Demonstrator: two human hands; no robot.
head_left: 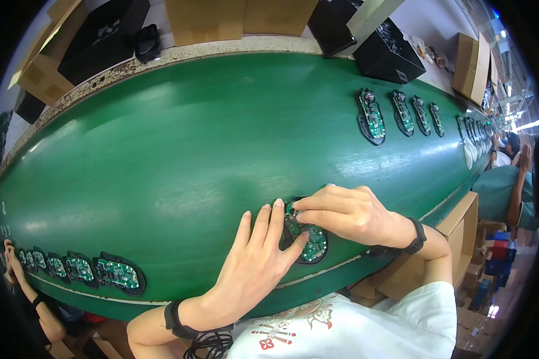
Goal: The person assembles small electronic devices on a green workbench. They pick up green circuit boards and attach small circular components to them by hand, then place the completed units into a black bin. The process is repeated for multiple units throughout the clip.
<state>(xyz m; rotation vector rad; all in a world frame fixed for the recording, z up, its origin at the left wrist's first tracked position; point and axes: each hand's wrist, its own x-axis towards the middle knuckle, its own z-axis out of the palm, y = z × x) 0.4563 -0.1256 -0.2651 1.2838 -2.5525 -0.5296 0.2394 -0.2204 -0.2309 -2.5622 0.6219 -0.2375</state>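
A black plastic housing with a green circuit board [314, 244] in it lies on the green belt right in front of me. My left hand [254, 257] rests beside it with fingers stretched out; its thumb touches the board and the index finger lies along the housing's left edge. From the right, my right hand [350, 212] reaches over the far end of the board, thumb and fingers pinched together at small parts there. Whatever sits between those fingertips is too small and covered to name. Both wrists wear black bands.
Similar board assemblies lie in a row at the left [118, 273], and several more at the far right [372, 116]. Black bins [389, 51] and cardboard boxes [206, 21] line the belt's far edge. A person's arm [27, 281] shows at left; another person [506, 185] sits at right.
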